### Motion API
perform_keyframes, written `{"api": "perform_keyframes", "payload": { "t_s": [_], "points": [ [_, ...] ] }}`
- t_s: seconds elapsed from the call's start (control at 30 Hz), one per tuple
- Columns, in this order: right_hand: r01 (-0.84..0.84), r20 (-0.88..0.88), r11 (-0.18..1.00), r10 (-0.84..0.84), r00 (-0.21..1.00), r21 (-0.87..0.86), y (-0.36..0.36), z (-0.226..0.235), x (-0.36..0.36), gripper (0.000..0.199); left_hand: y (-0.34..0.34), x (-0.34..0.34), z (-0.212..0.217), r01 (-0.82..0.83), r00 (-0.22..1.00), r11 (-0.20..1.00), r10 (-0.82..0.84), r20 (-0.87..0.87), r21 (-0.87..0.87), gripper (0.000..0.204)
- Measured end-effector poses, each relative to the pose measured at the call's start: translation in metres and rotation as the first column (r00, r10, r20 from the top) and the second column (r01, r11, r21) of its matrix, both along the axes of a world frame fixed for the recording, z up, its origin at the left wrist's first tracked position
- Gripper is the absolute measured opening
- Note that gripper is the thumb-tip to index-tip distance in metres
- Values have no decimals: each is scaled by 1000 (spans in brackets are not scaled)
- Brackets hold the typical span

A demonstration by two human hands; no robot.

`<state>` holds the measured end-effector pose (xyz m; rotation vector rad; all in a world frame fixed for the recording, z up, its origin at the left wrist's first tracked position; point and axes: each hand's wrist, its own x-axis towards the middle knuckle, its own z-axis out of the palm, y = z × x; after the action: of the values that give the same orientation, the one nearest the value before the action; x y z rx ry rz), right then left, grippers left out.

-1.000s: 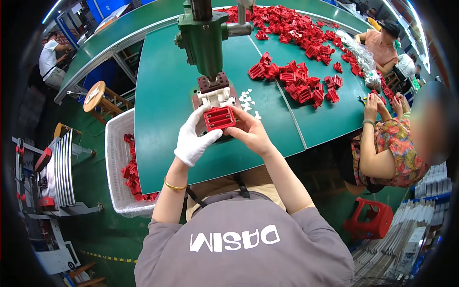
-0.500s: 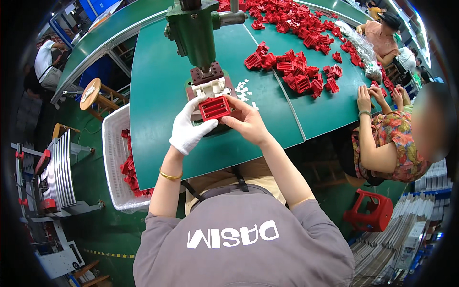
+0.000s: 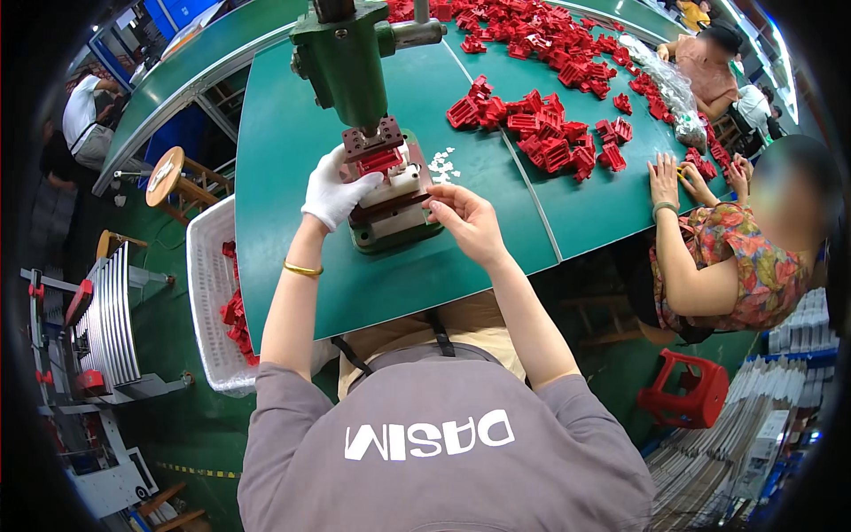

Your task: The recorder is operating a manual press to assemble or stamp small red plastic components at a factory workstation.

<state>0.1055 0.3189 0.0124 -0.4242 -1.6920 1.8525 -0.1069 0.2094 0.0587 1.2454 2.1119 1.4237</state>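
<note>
A green bench press [image 3: 341,75] stands over a brown-and-white fixture [image 3: 401,197] on the table. Under its brown head block sits a red slotted plastic piece [image 3: 381,161]. My left hand [image 3: 335,193], in a white glove, grips the left end of this piece, its thumb along the fixture's front. My bare right hand [image 3: 470,226] is at the fixture's right side, fingers bent and thumb a little apart from them. Nothing shows between those fingertips. Small white pieces [image 3: 441,166] lie loose just beyond it.
Red plastic pieces [image 3: 550,133] are heaped across the green table's [image 3: 292,239] far right. A white crate [image 3: 208,301] with more stands left below the edge. A co-worker [image 3: 718,257] sits at right, hands on the table. Nearby are a wooden stool [image 3: 168,173] and a red stool [image 3: 683,390].
The red piece has moved away from me, from in front of the fixture to under the press head. My right hand has let go of it and drawn to the right.
</note>
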Motion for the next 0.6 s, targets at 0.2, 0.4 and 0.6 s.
{"api": "perform_keyframes", "payload": {
  "t_s": [0.2, 0.4, 0.6],
  "points": [
    [15, -1, 999, -15, 1000, -51, 3, -2, 4, 25, 1, -2, 20, 215, 970, 976, -210, -125, 28, 39],
    [3, -3, 999, -3, 1000, -37, 14, 14, -3, 21, 0, -5, 17, 182, 917, 982, -150, -369, 53, 38],
    [166, -198, 972, -133, 971, 165, 43, 66, -28, 22, 16, -7, 8, 151, 960, 989, -147, -237, -4, 37]
  ]
}}
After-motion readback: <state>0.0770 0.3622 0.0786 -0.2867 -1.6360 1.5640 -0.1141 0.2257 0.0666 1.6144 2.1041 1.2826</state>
